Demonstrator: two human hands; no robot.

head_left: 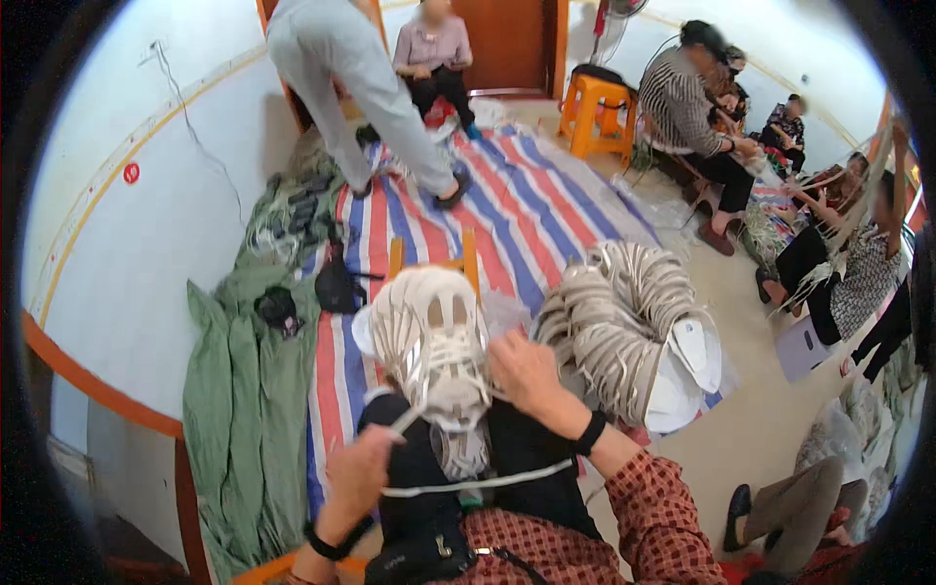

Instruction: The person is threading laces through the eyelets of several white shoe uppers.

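Lace stretches from the left hand, blurred but pinching it, to a pale sneaker at the person's knees. The right hand curls at the sneaker's right side, its grip unclear; stacked shoes lie on striped sheeting.

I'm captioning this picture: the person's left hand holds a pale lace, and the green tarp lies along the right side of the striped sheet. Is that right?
Not quite: the head view shows the green tarp along the left side of the striped sheet. The left hand does hold a pale lace.
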